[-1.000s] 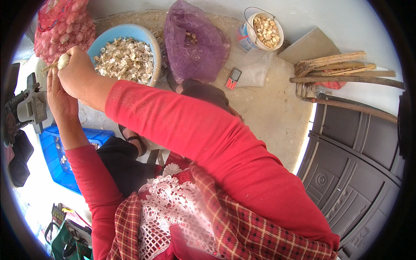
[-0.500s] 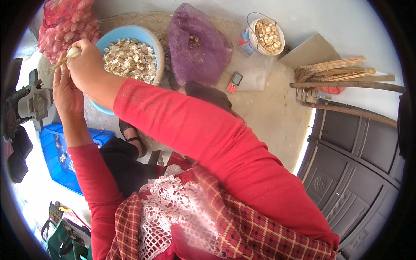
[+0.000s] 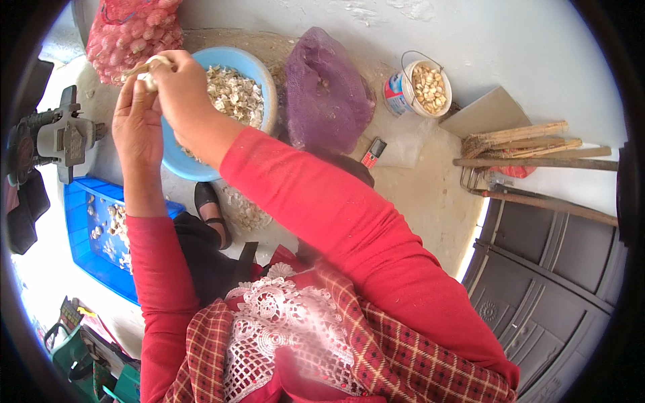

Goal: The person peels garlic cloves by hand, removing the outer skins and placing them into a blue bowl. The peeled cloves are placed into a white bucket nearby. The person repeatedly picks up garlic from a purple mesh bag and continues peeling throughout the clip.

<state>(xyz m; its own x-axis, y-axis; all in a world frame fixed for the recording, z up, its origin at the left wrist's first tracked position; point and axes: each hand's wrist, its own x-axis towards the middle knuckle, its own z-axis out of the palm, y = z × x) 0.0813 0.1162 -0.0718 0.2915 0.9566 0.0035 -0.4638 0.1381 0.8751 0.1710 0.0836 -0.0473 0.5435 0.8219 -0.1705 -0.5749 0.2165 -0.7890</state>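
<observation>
Holding a small white, papery-skinned garlic bulb (image 3: 149,79) with a dry tan stalk (image 3: 134,71), I have it up at the far left of the scene, at the tips of both my hands. My right hand (image 3: 180,84) is on its right side, fingers and thumb clamped on the bulb and covering part of it. My left hand (image 3: 139,127) comes from the near side, fingers extended, the thumb and fingertips touching the bulb's near-left part; whether they also pinch, I cannot tell.

What matters most is how the bulb lies between the two grips. As far as I can judge, its long axis runs roughly left to right: the stalk points left, away from my right palm, and the round body sits toward the right. That puts the stalk end nearer my left fingertips and the body nearer my right hand.

My right forearm reaches across from the near right, while the left rises almost straight from the near side. The round light-blue plastic basin (image 3: 232,56) of papery skins lies just right of and partly behind my right hand; the blue rectangular plastic crate (image 3: 84,248) sits nearer, left of my left forearm.
</observation>
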